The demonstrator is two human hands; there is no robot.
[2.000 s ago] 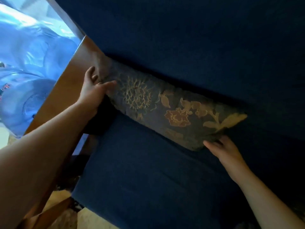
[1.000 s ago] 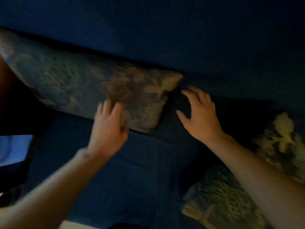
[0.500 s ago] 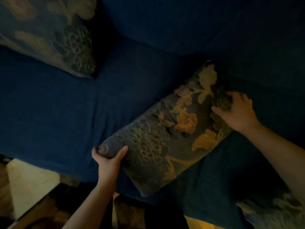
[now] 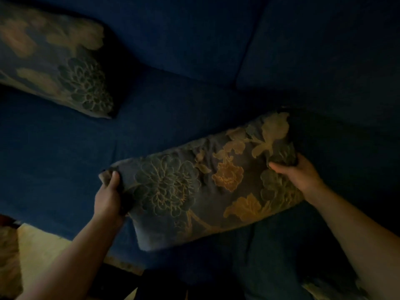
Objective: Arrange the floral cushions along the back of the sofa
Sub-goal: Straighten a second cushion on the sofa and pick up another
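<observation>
A floral cushion, grey-blue with gold and green flowers, is held over the dark blue sofa seat, tilted with its right end higher. My left hand grips its left corner. My right hand clasps its right edge. A second floral cushion leans against the sofa back at the upper left. A sliver of a third floral cushion shows at the bottom right.
The sofa back has a seam between two back pads above the held cushion. A pale rug or floor patch lies below the seat's front edge at the lower left. The scene is dim.
Both hands left the first cushion at the sofa back and took hold of a second one. Since half a second ago it has been raised slightly and turned more level.
</observation>
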